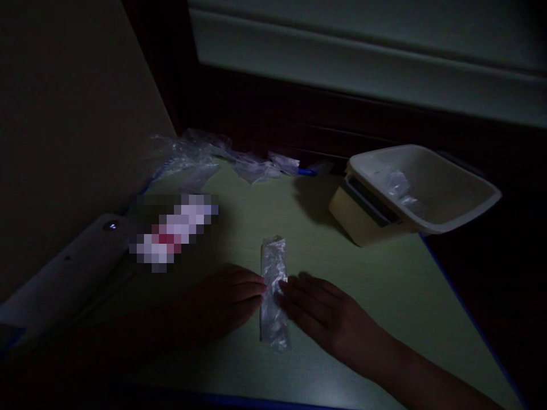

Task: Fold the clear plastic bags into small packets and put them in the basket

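Observation:
A clear, crinkled plastic bag (273,319), folded into a long narrow strip, lies on the pale green table (363,285) pointing away from me. My left hand (237,296) rests beside it, fingers stretched out and their tips touching its left edge. From the other side, my right hand (325,313) lies with straight fingers, its fingertips on the right part of the strip. Neither hand is wrapped around anything. The room is dim, and the left forearm nearly vanishes in shadow.
Loose clear plastic bags (252,165) lie along the table's back edge, near a small blue object (306,171). At the right stands a cream plastic container (367,222) holding some clear plastic. A blurred-out item (175,230) and a long white object (64,270) are at the left.

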The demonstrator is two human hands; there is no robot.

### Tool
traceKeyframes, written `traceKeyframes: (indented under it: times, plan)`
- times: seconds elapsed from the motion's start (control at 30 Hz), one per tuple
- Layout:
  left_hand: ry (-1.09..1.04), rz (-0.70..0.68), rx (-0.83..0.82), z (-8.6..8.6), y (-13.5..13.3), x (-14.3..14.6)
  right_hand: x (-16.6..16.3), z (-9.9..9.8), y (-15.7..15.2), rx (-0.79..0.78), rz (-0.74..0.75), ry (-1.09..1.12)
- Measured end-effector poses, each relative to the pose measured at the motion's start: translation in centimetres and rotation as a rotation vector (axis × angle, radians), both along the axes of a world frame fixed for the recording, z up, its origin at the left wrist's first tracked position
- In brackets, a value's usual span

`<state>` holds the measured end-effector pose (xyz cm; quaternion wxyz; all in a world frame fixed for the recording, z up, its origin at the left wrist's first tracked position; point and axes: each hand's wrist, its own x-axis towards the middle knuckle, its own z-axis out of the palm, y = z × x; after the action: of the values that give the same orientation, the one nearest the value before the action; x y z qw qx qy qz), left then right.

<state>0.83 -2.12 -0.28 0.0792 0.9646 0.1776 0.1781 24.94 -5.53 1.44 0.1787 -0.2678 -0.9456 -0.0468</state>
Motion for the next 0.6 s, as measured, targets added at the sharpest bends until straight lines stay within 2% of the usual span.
traceKeyframes:
  times: [0.1, 0.23, 0.43, 0.6]
  plan:
    - [-0.016, -0.014, 0.017, -0.3, 0.1, 0.0, 0.0, 0.1, -0.5, 0.063, 0.100, -0.012]
    - [-0.018, -0.016, 0.026, -0.7, 0.1, -0.1, -0.1, -0.4, -0.9, 0.095, 0.130, 0.016]
    - [-0.006, -0.016, -0.046, 0.3, -0.3, -0.1, -0.6, -0.6, -0.4, -0.036, 0.057, 0.175]
    - [-0.052, 0.013, 0.055, -0.3, -0.6, 0.3, -1.0, 0.0, -0.3, -0.131, 0.012, 0.281]
